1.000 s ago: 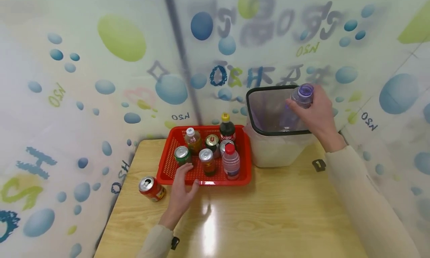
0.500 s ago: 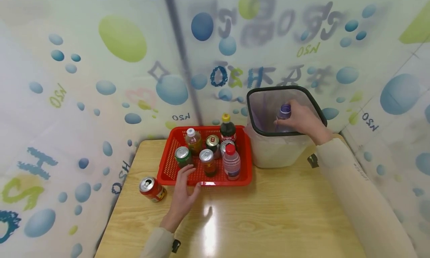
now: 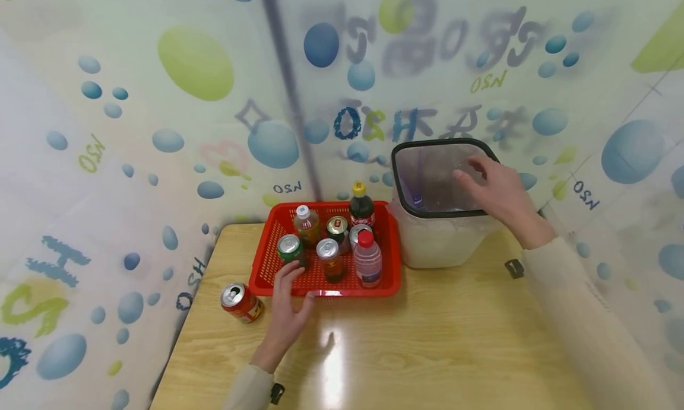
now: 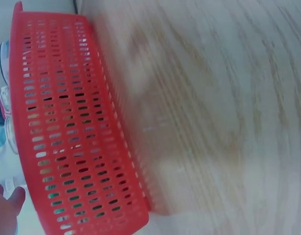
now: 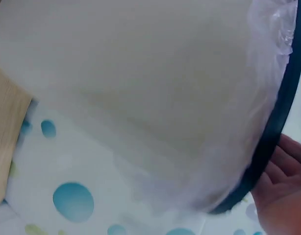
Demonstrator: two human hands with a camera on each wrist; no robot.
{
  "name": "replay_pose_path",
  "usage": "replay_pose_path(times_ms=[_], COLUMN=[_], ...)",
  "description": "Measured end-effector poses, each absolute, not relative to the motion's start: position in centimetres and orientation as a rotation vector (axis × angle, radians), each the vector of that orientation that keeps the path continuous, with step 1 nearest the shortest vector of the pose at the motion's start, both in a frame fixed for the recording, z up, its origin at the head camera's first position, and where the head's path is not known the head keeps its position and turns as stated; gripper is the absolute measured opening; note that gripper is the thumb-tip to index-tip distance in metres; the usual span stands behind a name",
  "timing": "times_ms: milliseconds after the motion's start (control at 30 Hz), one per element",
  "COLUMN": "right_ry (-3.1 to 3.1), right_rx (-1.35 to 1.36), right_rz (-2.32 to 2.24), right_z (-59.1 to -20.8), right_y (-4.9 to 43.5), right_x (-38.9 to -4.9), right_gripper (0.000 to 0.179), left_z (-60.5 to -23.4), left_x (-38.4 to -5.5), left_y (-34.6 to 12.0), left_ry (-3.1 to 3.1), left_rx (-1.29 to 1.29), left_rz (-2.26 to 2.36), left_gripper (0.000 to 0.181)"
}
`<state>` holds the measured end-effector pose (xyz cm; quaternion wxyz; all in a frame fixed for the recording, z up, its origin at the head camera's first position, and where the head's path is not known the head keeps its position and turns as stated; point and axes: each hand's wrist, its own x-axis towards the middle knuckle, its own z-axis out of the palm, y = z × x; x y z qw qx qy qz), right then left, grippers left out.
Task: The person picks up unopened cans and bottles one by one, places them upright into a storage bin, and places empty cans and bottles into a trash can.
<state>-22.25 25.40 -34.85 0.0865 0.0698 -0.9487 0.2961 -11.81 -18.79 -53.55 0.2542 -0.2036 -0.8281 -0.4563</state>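
Note:
My right hand (image 3: pixel 499 191) is over the right rim of a white trash bin (image 3: pixel 435 244), its fingers loosely bent with nothing between them. Inside the bin, low at the left, shows the purple neck of a plastic bottle (image 3: pixel 418 201). My left hand (image 3: pixel 287 318) reaches over the front rim of a red plastic basket (image 3: pixel 392 267), relaxed, fingertips right by a green can (image 3: pixel 289 247). The basket also holds a gold-and-red can (image 3: pixel 329 258), a clear bottle with a red cap (image 3: pixel 367 261), a yellow-capped cola bottle (image 3: pixel 361 207), a white-capped bottle (image 3: pixel 307 226) and more cans.
An opened red can (image 3: pixel 241 302) stands on the wooden table (image 3: pixel 427 339), left of the basket. The bin has a black rim (image 5: pixel 273 132) and a thin plastic liner (image 5: pixel 268 63). A patterned wall (image 3: pixel 214 125) closes off the back and both sides.
My right hand lowered the purple-necked bottle into the bin and let it go, then drew back up to the right rim. The bottle now lies deep inside. My left hand has barely moved.

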Motion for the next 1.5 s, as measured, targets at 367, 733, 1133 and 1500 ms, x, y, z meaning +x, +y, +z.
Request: replay_pose_path(times_ms=[367,733,1133,1500], right_ry=[-2.788,-2.902,-2.930,-2.936], right_rx=[0.193,0.223,0.232,0.258], right_rz=[0.577,0.449,0.473,0.503], right_z=[-37.3,-39.0,-39.2,-39.1], right_y=[28.9,29.9,30.0,30.1], right_x=[-19.4,-18.8,-18.9,-19.0], right_gripper=[0.090,0.097,0.097,0.096], left_z=[-51.0,-48.5,-50.4,-53.0], left_x=[-11.8,-11.7,-11.1,-11.3], left_y=[-21.0,-24.8,-29.1,-32.1], left_ry=[-2.216,-2.235,-2.410,-2.565], left_rx=[-0.528,-0.354,0.016,0.179], left_rz=[-1.168,-1.018,-1.209,-1.311], left_gripper=[0.054,0.058,0.084,0.108])
